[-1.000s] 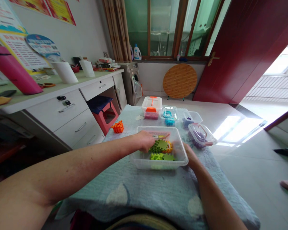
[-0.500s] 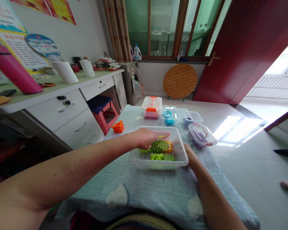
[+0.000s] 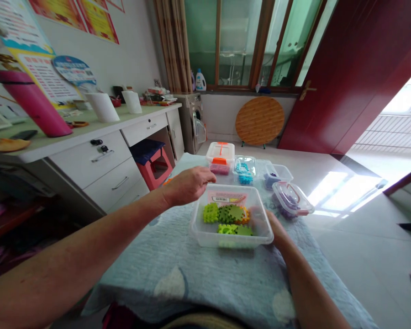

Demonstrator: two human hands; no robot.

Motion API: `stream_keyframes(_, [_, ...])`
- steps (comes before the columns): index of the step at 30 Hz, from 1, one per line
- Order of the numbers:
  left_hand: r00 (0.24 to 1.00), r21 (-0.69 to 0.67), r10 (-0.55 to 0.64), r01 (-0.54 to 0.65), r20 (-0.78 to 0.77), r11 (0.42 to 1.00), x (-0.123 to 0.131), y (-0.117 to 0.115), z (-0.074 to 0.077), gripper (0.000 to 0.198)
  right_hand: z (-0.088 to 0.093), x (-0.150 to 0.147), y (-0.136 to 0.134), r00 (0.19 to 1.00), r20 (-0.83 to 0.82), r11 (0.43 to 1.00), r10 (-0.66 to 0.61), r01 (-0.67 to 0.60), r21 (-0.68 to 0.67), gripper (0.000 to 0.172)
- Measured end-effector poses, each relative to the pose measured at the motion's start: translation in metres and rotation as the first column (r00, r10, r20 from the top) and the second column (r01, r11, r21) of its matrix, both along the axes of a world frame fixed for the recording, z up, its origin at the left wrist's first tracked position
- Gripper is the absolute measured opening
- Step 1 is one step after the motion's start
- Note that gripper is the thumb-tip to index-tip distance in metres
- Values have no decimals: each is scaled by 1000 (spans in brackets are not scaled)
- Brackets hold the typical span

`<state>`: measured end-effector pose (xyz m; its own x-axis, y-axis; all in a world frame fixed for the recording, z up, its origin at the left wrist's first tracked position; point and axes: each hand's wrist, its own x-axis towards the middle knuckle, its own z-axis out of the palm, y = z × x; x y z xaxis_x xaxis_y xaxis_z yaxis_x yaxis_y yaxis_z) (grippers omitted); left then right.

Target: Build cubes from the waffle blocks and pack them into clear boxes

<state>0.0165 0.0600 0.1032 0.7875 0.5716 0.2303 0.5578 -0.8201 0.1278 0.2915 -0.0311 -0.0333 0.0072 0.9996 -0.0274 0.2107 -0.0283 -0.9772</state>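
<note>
A clear plastic box [image 3: 210,238] stands on the cloth-covered table in front of me. Inside it lie light green gear-shaped pieces [image 3: 211,213], dark green ones [image 3: 230,213], an orange-yellow piece and a printed pink card [image 3: 224,197]. My left hand [image 3: 191,184] hovers over the box's back left corner, fingers loosely bent, with nothing visible in it. At the box's right side, my right hand [image 3: 270,224] holds the wall; its fingers show only blurred through the plastic. An orange piece [image 3: 167,181] is mostly hidden behind my left wrist.
Behind the box stand an orange-latched box [image 3: 220,153], a box with blue pieces [image 3: 245,169] and an open box with purple pieces [image 3: 277,173]. A lidded, handled box [image 3: 292,198] sits at the table's right edge. To the left is a desk [image 3: 89,183] with a red stool [image 3: 154,167].
My left hand has risen out of the box and moved back and left, uncovering light green pieces inside. My right hand stays at the box's right side. The view has shifted slightly.
</note>
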Motion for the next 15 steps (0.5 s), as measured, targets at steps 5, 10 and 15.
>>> stream_keyframes(5, [939, 100, 259, -287, 228, 953, -44, 36, -8, 41, 0, 0, 0, 1000, 1, 1000, 16, -16, -15, 41])
stream_keyframes(10, [947, 124, 207, -243, 246, 962, -53, 36, -19, 40, -1, 1, 1, 999, 36, 1000, -10, 10, -1, 40])
stream_keyframes(15, [992, 96, -105, 97, 74, 991, 5, 1, -9, 40, -3, 1, 2, 1000, 1, 1000, -15, 15, -15, 37])
